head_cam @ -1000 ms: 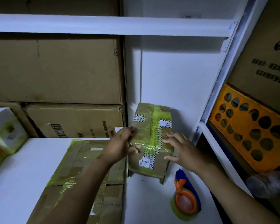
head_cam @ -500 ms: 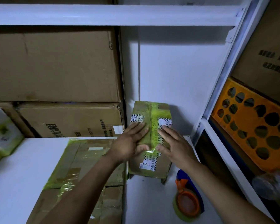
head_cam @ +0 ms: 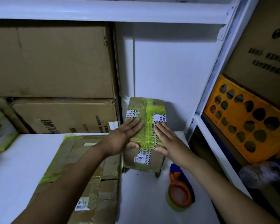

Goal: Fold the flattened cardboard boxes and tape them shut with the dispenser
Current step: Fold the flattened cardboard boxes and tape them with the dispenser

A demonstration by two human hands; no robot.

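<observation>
The small box [head_cam: 144, 160] stands on the white shelf [head_cam: 23, 159], close to the back wall, with its long axis running away from the person. A strip of yellow-green tape [head_cam: 149, 120] runs down the middle of its top along that axis and over the near edge.

The left hand [head_cam: 122, 140] lies flat on the top, left of the strip, and the right hand [head_cam: 167, 141] lies flat on the right of it. On both, the fingers [head_cam: 134, 125] are straight and close together, pressing on the cardboard and pointing along the box, while the thumbs rest on the near upper edge. Neither hand grips anything.

This looks like smoothing the seam, so this box seems close to done.

The dispenser [head_cam: 179, 193] lies on the shelf to the right of the box and nearer the person, just beside the right forearm, so the right hand is the nearer one to it. A flat box [head_cam: 87, 175], patched with tape, lies just left of the small box, under the left forearm, likely next for folding.
</observation>
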